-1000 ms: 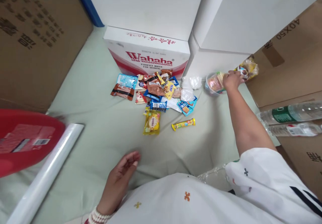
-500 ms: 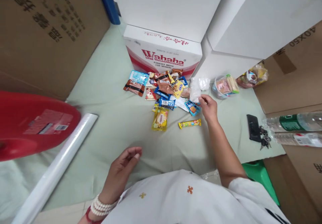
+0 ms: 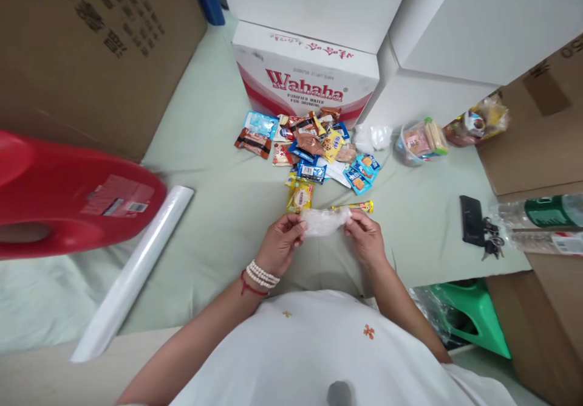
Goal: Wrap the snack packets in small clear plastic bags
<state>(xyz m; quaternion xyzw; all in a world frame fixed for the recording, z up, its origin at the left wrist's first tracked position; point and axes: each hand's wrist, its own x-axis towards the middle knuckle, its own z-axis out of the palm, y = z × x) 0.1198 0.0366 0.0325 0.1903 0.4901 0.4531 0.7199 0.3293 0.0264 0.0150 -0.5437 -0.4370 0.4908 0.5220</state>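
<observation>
A crumpled clear plastic bag [image 3: 322, 221] is stretched between my two hands just above the pale green sheet [image 3: 218, 211]. My left hand [image 3: 280, 245], with a bead bracelet at the wrist, pinches its left end. My right hand [image 3: 364, 239] pinches its right end. Just beyond my hands lie a yellow snack packet [image 3: 300, 196] and a long yellow bar [image 3: 359, 206]. Behind them is a heap of several small snack packets [image 3: 310, 147].
A Wahaha carton [image 3: 305, 75] and white boxes stand behind the heap. More clear bags [image 3: 372, 137], a tub of snacks [image 3: 419, 143], a phone with keys [image 3: 473, 220] and bottles [image 3: 537, 211] lie right. Left are a red stool [image 3: 68, 202], a film roll [image 3: 136, 269] and cardboard boxes.
My right hand came back from the tub at the right, took a clear bag near the heap and brought it toward me. My left hand rose to grip the bag's other end.
</observation>
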